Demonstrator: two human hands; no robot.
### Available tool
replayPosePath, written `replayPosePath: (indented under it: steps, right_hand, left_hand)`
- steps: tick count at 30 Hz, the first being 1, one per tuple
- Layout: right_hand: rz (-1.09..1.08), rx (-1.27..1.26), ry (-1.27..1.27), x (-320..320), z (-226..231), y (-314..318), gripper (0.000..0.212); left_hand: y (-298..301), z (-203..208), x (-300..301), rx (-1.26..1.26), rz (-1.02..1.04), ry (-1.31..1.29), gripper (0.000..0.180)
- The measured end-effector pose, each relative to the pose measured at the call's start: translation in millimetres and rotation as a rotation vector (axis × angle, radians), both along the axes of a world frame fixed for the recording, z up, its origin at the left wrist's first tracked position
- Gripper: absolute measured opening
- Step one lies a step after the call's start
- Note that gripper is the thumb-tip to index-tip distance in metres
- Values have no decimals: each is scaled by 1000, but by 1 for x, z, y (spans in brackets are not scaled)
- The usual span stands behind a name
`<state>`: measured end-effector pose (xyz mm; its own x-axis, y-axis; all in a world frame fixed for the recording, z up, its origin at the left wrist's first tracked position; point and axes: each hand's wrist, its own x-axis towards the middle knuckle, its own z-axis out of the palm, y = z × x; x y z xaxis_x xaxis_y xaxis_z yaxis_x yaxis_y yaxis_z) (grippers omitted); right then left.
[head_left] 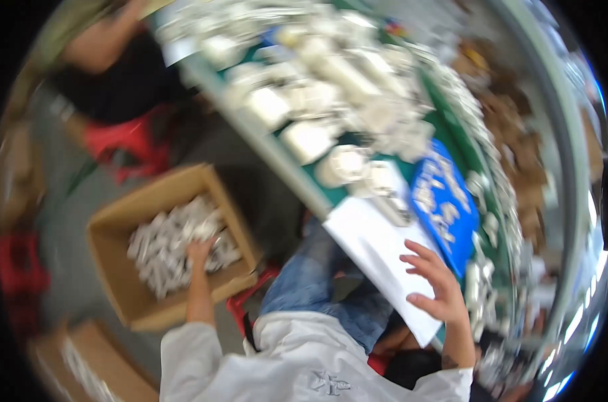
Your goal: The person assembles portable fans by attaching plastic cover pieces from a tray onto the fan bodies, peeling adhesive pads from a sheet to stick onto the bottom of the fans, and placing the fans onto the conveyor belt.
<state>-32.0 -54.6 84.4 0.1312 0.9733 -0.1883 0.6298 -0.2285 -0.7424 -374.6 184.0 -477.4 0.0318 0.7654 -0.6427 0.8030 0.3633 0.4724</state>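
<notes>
My left hand (201, 249) reaches down into an open cardboard box (110, 258) at my left. A heap of small whitish pieces (163, 258) lies in the box, and the hand is in among them; its fingers are blurred and partly hidden. My right hand (439, 285) hovers over a white sheet of paper (367, 244) at the table's near edge, fingers spread, holding nothing. Beyond that hand lies a blue bag (444, 208) with white markings. White plastic parts (347, 164) sit by the far end of the paper.
Many white parts (331, 74) are piled on the green-topped table (327, 194). A person (110, 47) sits on a red stool (130, 144) at upper left. Another carton (93, 362) stands at lower left. Brown cartons (518, 134) lie past the table.
</notes>
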Motion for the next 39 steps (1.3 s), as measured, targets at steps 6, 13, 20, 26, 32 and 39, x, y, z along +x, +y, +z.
replayPosePath:
  steps: [6, 13, 20, 26, 32, 39]
  right_hand:
    - [-506, 18, -255, 86, 34, -57, 42]
    - [-901, -215, -601, 243, 15, -126, 38]
    - [-789, -293, -868, 366, -21, -103, 41]
    - [-671, -259, -895, 439, -57, -66, 65]
    - [-588, -329, -901, 474, -61, -56, 63]
    - [-612, -399, -609, 433, 5, -150, 55]
  left_hand:
    - [-33, -69, 28, -190, -208, 234, 103]
    - [-23, -96, 26, -168, -510, 580, 52]
    - [-24, -102, 124, -128, -662, 521, 44]
    - [-17, -70, 151, -171, -667, 449, 43]
    - [-9, -48, 161, -164, -612, 371, 42]
    - [4, -1, 158, -135, -538, 290, 41]
